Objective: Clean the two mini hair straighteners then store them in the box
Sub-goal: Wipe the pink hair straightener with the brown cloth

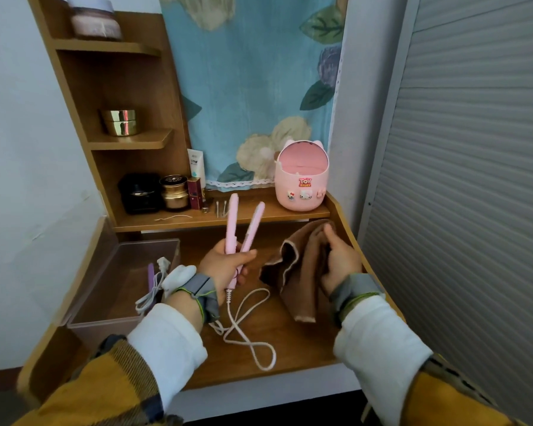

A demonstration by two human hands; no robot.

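Left hand grips pink straightener base, plates splayed upward; right hand clutches brown cloth

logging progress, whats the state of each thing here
pink straightener, arms apart, held upright in left hand
brown cloth, bunched, gripped by right hand
clear box, open
purple straightener, inside the clear box
pink cord, loose on the desk
pink bin, upright on the shelf

I count one pink plastic mini hair straightener, one purple mini hair straightener, one brown fabric cloth, one clear plastic box, one pink cat-eared plastic bin.
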